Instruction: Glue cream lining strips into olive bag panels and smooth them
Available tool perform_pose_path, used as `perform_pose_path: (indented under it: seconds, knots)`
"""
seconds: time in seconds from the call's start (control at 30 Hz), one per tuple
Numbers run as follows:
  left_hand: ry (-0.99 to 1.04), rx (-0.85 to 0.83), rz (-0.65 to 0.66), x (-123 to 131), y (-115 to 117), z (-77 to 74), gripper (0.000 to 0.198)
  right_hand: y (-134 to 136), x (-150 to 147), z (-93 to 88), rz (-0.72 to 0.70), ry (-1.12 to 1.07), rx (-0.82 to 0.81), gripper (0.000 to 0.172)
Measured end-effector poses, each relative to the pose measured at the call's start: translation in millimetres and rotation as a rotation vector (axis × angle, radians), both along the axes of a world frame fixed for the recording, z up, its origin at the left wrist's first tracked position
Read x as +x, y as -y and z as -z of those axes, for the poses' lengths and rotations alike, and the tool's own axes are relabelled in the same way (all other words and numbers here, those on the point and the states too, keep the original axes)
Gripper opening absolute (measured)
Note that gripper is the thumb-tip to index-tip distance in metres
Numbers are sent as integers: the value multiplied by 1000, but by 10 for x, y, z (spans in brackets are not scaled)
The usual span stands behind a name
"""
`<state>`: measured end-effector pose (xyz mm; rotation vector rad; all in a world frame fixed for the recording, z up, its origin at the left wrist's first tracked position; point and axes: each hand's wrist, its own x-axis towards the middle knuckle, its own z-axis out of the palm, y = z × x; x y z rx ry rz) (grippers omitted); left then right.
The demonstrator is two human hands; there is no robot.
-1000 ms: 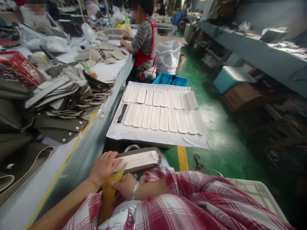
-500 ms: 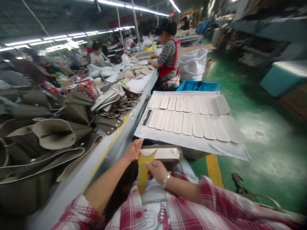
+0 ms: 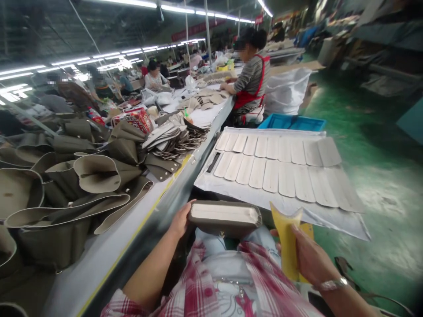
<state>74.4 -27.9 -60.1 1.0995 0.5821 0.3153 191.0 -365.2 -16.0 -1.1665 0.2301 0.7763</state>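
Observation:
My left hand (image 3: 180,219) grips the left end of a long olive-edged piece with a white face (image 3: 224,216), held level over my lap. My right hand (image 3: 309,257) is off to the right, fingers closed round a yellow backing strip (image 3: 288,245) that stands up and curls at its top. The strip is apart from the piece. Just beyond the piece lies a white sheet (image 3: 284,203) carrying two rows of pale oblong pieces (image 3: 274,165).
A long workbench (image 3: 109,264) runs along my left, heaped with olive curled leather parts (image 3: 86,176) and a fan of flat pieces (image 3: 172,138). A person in a red apron (image 3: 249,83) works farther down it. A blue crate (image 3: 291,123) and green floor (image 3: 380,176) lie right.
My right hand has pulled the yellow strip away from the piece and swung it out to the right. My view has lifted and turned left along the bench.

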Motion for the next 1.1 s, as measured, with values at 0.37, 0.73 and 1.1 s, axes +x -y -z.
perform_pose_path:
  seconds: [0.37, 0.73, 1.1]
  knots:
    - [-321, 655, 269, 149, -254, -80, 41, 123, 138, 93, -711, 74, -8, 39]
    - [57, 1783, 824, 827, 1043, -274, 117, -172, 342, 276, -828, 64, -228, 42]
    - [52, 1800, 848, 1010, 1039, -223, 117, -307, 432, 367, -793, -1, -190, 47]
